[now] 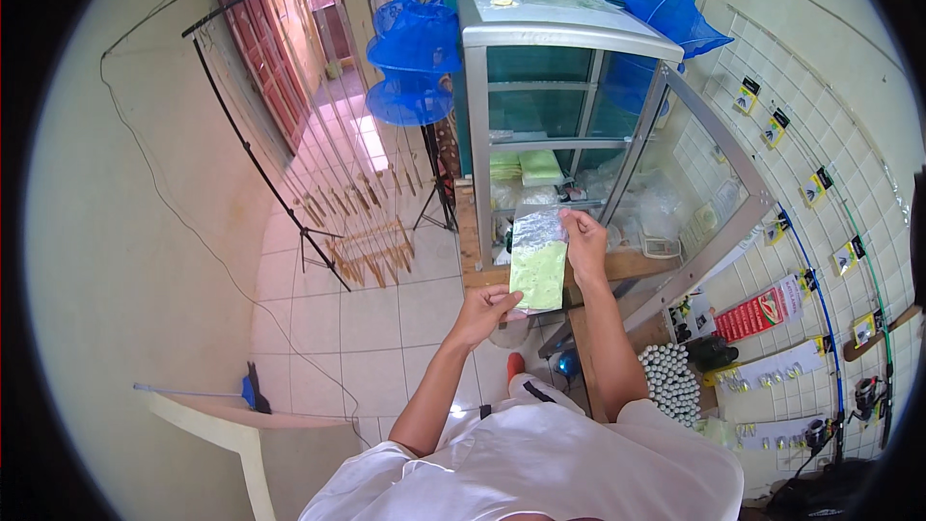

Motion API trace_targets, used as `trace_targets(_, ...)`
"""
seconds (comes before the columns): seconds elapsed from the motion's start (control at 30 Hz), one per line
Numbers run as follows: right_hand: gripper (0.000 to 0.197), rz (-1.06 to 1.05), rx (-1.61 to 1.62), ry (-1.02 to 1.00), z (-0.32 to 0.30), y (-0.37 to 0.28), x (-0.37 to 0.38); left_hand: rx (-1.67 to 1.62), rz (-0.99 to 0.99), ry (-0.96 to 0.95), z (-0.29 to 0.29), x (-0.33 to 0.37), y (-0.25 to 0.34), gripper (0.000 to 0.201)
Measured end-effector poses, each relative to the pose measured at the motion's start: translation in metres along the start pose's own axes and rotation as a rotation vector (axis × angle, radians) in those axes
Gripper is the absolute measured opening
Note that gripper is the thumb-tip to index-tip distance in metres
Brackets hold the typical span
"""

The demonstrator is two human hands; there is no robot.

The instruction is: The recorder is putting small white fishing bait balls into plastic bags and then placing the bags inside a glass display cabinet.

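Note:
Both of my hands hold a flat packet (539,265), silver at its top and pale green below, in front of the glass cabinet. My left hand (489,312) pinches its lower left corner between thumb and fingers. At the upper right edge, my right hand (584,239) grips it with thumb and fingertips. Behind the packet stands the glass display cabinet (477,35) with its door (719,135) swung out to the right. Inside lie pale green packets (541,168) and clear plastic bags (661,207); part of the shelf is hidden by the packet.
Blue mesh fish traps (410,58) hang left of the cabinet, near a black stand (437,183). Rods hang from a rack (246,140) further left. On the right, a white grid wall (772,183) carries small packs, and fishing rods (820,309) lean there. White-ended tubes (670,384) stand below.

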State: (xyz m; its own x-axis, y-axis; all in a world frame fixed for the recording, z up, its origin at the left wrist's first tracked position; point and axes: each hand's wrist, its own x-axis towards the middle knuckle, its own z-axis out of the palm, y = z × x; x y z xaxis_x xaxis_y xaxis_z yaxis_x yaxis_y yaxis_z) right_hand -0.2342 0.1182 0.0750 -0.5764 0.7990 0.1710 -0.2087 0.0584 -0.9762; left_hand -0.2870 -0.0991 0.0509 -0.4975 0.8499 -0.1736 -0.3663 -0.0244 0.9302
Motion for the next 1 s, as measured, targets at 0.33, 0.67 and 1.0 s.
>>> trace_targets(0.33,0.021,0.007,0.006,0.069,-0.01,0.041,0.114,-0.092,0.045,0.082,0.005,0.108,0.009,0.028)
trace_targets(0.67,0.025,-0.199,-0.161,0.071,0.006,0.066,0.23,-0.023,0.143,0.232,0.012,0.208,0.031,0.034)
trace_targets(1.0,0.03,-0.252,-0.65,0.152,0.038,0.105,0.29,0.678,0.365,0.539,0.001,0.263,0.036,0.02)
